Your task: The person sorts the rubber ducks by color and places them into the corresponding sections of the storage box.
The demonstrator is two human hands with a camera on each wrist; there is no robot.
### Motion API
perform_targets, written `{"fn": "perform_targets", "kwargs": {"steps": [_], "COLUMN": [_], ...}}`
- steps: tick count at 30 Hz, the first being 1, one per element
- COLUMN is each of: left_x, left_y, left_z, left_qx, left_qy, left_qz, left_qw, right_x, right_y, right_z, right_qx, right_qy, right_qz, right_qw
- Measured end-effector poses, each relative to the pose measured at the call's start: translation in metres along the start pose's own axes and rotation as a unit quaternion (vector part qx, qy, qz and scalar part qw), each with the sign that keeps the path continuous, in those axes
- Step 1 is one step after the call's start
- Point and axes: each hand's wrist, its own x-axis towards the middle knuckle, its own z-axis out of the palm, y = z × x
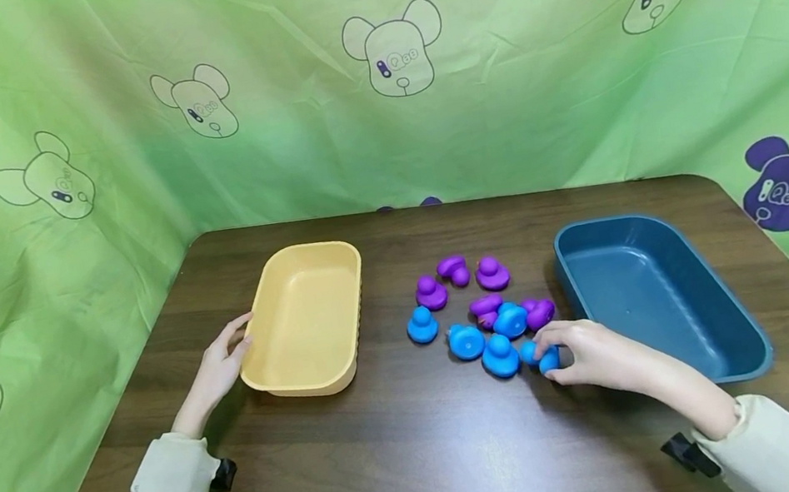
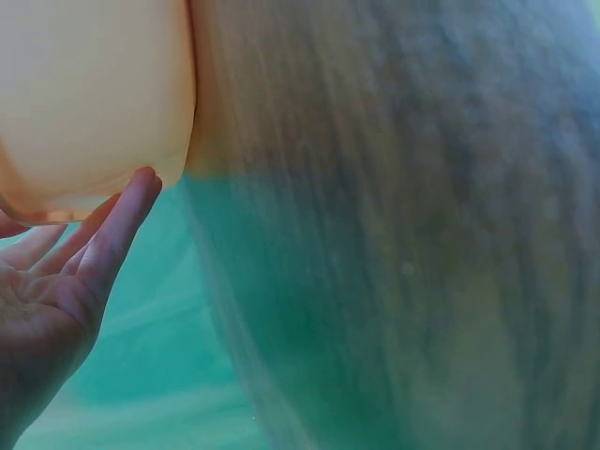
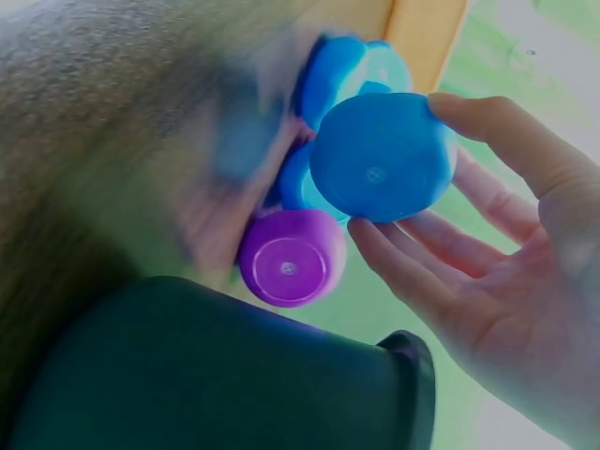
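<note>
My right hand (image 1: 591, 353) pinches a blue rubber duck (image 1: 549, 361) between thumb and fingers, at the near right of the cluster. In the right wrist view that duck's flat round base (image 3: 380, 159) faces the camera, and a purple duck (image 3: 291, 262) lies just beyond. Several more blue ducks (image 1: 500, 359) and several purple ducks (image 1: 493, 274) are grouped on the table, some upright, some tipped over. With extended fingers, my left hand (image 1: 218, 367) touches the left side of a yellow bin (image 1: 352, 311); the left wrist view shows its fingertips (image 2: 143, 175) against the bin wall.
A dark blue bin (image 1: 716, 356) stands right of the ducks, close beside my right hand and forearm. The brown wooden table (image 1: 396, 473) ends at a green printed cloth (image 1: 497, 114) behind and at both sides.
</note>
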Motion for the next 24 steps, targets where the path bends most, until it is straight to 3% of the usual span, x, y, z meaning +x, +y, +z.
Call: {"fn": "perform_targets", "kwargs": {"steps": [14,24], "left_x": [0.001,0.0], "left_y": [-0.001,0.0], "left_z": [0.0,0.0], "left_qx": [0.004,0.0], "left_qy": [-0.001,0.002], "left_qz": [0.004,0.0], "left_qw": [1.0,1.0], "right_x": [0.014,0.032], "right_y": [-0.009,-0.019], "right_z": [-0.001,-0.001], "right_qx": [0.003,0.042], "right_qy": [0.04,0.049], "right_qz": [-0.03,-0.054], "right_qw": [0.999,0.996]}}
